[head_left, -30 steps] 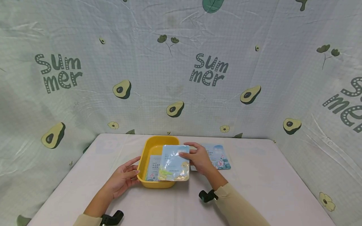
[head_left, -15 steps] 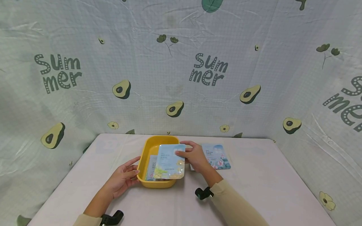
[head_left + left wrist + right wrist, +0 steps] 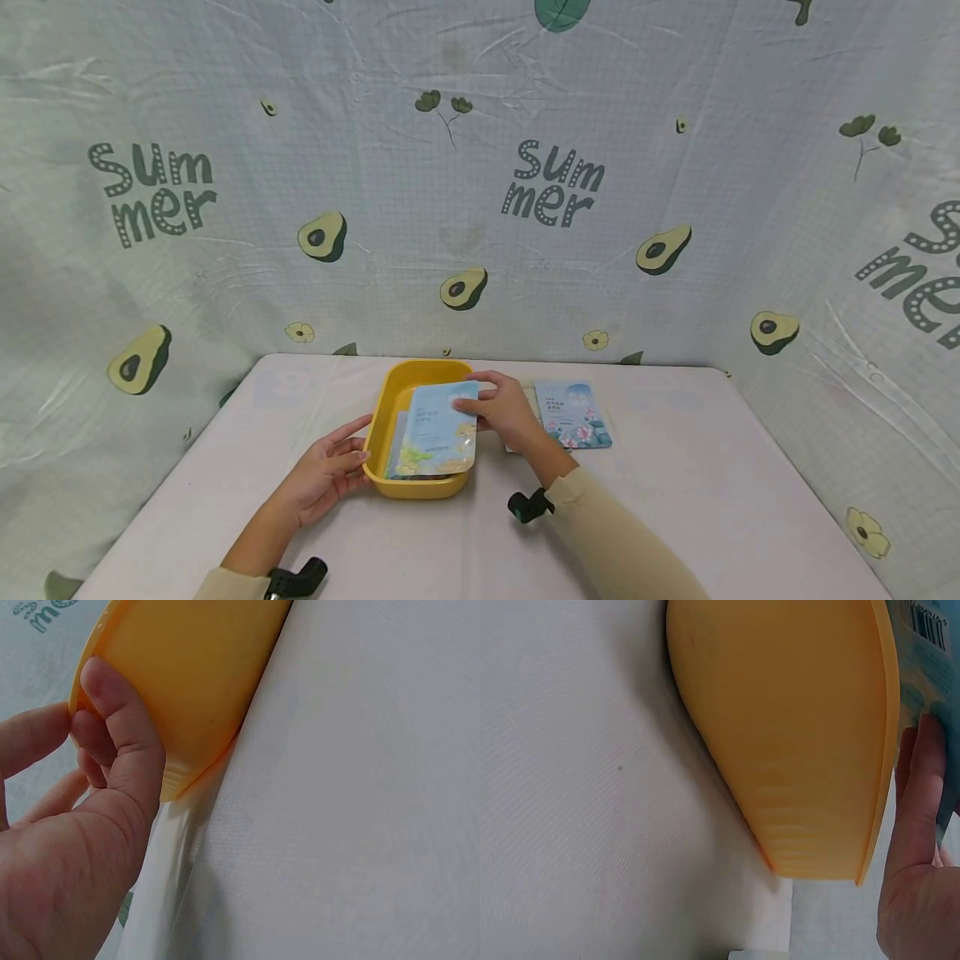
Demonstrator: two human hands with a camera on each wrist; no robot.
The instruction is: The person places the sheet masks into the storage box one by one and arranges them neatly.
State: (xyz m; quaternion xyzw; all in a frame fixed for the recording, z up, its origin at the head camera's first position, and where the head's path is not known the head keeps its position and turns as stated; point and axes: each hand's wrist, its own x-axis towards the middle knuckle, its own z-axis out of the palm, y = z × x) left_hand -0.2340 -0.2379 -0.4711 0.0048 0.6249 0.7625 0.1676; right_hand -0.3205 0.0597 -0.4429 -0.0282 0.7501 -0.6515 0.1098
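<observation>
My left hand (image 3: 327,475) pinches the left rim of a yellow plastic tray (image 3: 401,396). In the left wrist view its thumb (image 3: 124,712) lies against the tray's outer wall. A light blue face mask packet (image 3: 438,433) is pinched at its right edge by my right hand (image 3: 513,417), thumb on top. That packet hangs over the tray and overlaps its right rim in the head view. Partly hidden beneath it, another packet (image 3: 397,442) lies inside the tray. The right wrist view shows the held packet's barcoded underside (image 3: 930,667) above the tray's rim.
To the right of the tray, a blue face mask packet with pink flowers (image 3: 573,421) lies on the white table (image 3: 660,483), with another packet's edge showing beside it. A printed curtain (image 3: 555,292) stands behind the table.
My right hand has moved left with the light blue packet, bringing it further over the tray and covering more of the packet inside. The left hand and the tray have stayed in place.
</observation>
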